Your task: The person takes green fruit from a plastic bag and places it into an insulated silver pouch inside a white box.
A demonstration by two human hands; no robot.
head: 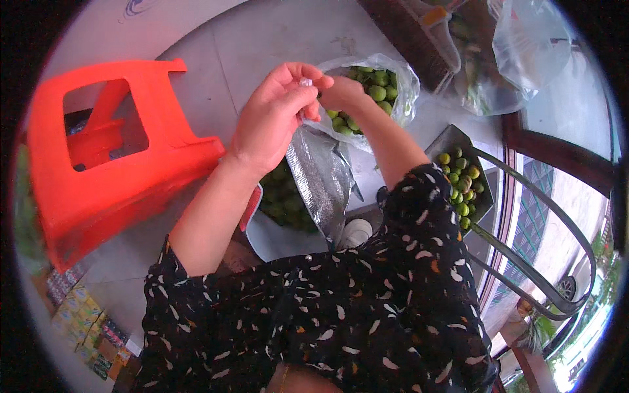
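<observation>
My left hand (275, 115) is raised over a foil-lined bag (322, 179), its thumb and fingers closed on a bit of clear plastic (305, 82). My right hand (341, 93) meets the left fingertips; its own fingers are partly hidden, so what it holds is unclear. Just beyond and below the right hand, a clear plastic bag (410, 91) stands open on the floor, filled with green limes (377, 92). More green fruit (282, 196) lies in shadow inside the foil-lined bag in front of my body.
A red plastic stool (172, 118) lies tipped at left. On the right, a dark dustpan-like scoop (484, 209) with a long looped handle (535, 189) holds yellowish-green limes (462, 184). A broom (422, 49) and another plastic bag (484, 88) are behind. Small boxes (78, 314) sit lower left.
</observation>
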